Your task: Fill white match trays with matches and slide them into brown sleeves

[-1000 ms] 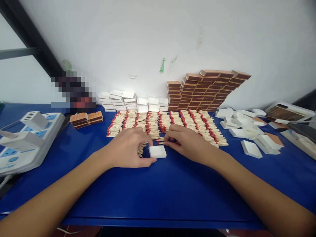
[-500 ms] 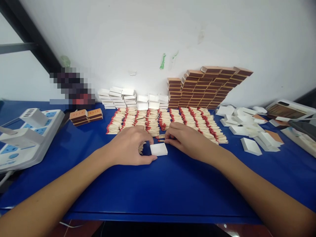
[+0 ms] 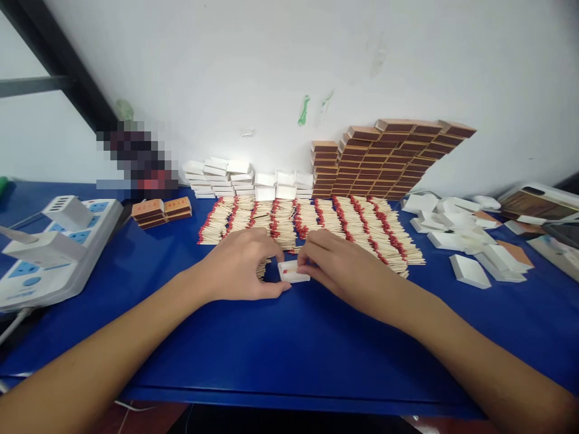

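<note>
A small white matchbox tray point(image 3: 295, 278) lies on the blue table in front of me. My left hand point(image 3: 242, 265) grips its left end between thumb and fingers. Over the tray's right side, my right hand point(image 3: 332, 256) pinches a few matches point(image 3: 286, 271), whose red heads point left inside the tray. How many they are is hidden by the fingers. Just beyond both hands spread rows of loose matches point(image 3: 283, 211) with red heads. Some match ends also show beneath my left palm.
Against the wall stand stacked white trays point(image 3: 217, 178) and a tall stack of brown matchboxes point(image 3: 384, 160). More white trays point(image 3: 470, 271) are heaped at the right, near a phone point(image 3: 529, 202). At the left are a power strip point(image 3: 97, 232) and orange-topped matchboxes point(image 3: 149, 211).
My right hand has come from the edge of the match rows to over the tray, bringing matches into it. My left hand keeps its grip on the tray.
</note>
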Available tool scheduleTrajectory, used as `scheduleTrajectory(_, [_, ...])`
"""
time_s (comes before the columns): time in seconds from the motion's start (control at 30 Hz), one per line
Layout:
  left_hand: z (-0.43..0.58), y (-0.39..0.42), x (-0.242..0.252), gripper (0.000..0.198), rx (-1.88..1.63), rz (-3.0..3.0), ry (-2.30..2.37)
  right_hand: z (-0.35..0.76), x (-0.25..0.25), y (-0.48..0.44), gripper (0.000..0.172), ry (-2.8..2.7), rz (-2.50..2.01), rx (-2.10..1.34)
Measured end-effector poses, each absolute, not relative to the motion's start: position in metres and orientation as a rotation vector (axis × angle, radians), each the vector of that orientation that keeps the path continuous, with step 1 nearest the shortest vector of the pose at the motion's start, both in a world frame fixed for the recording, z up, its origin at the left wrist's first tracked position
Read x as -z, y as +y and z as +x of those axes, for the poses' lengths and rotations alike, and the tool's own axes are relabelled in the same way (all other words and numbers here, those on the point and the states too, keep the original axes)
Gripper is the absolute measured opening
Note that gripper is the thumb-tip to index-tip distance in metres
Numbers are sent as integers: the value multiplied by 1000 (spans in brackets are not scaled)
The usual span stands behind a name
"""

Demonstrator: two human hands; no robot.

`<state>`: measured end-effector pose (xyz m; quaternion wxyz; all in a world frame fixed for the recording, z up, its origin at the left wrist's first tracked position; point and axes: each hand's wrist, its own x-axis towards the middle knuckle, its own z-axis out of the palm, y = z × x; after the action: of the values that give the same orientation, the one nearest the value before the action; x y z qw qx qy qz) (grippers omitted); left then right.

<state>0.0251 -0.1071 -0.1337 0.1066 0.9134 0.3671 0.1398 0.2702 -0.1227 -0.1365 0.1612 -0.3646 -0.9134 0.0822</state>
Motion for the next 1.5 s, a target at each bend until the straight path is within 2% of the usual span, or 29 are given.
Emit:
scheduleTrajectory(0.13, [25, -108, 133, 33, -406, 2690, 1096, 273, 140, -121, 12, -2578, -1026, -324])
scheduleTrajectory(0.43, [25, -106, 133, 35, -397, 2676, 1098, 285, 156, -95, 17, -2550, -1106, -193])
scheduleTrajectory(0.83, [24, -106, 134, 35, -380, 2695, 1094, 283, 148, -99, 13, -2576, -1135, -168])
scheduleTrajectory(0.97, [23, -106, 134, 35, -382, 2705, 1116, 280, 140, -109, 11, -2575, -1068, -96])
scheduleTrajectory(1.2, [25, -106, 133, 32, -384, 2735, 1104, 262, 141, -126, 18, -2711, -961, 156])
scheduleTrajectory(1.37, [26, -108, 132, 31, -390, 2730, 1090, 267, 142, -122, 10, -2646, -1044, -31])
scheduleTrajectory(1.5, [26, -108, 132, 32, -394, 2719, 1099, 271, 142, -121, 13, -2628, -1071, -228])
